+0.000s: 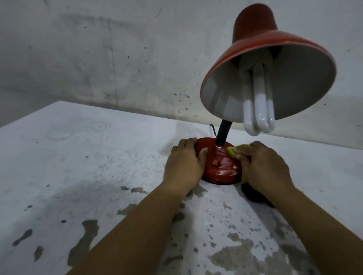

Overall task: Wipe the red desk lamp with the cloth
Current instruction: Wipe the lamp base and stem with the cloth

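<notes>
Red base (218, 167) of the red desk lamp (257, 73) is the landmark; it sits on a worn grey-white table (71, 165), near the stained wall (107, 46) behind it. Black neck (224, 132) rises from the base's far side, shade (262, 47) hangs above and right of the base, white bulb (257, 103) poking out below the shade rim.

Progress: judged mid-task. Right half of the base top looks shiny and streaked, likely already rubbed. Left half of the base is under a palm, so can't tell. Neck and shade are not being touched at this moment; whether they are wiped cannot be told, and if not, they're probably what's left. Small red switch (215, 162) on the base's near-left part also looks unwiped.

Grip: right hand (263, 166) on the base's right edge, fingers curled round a yellow-green cloth (232, 150), bunching it and pressing it onto the base just right of the neck foot. Only a bit of cloth shows past the fingertips, plus a sliver under the wrist at the base's near-right rim. Cloth touches the base.

Left hand (184, 162) lies on the base's left side, fingers fairly straight over the rim, thumb on the top, steadying it, not pinching.
</notes>
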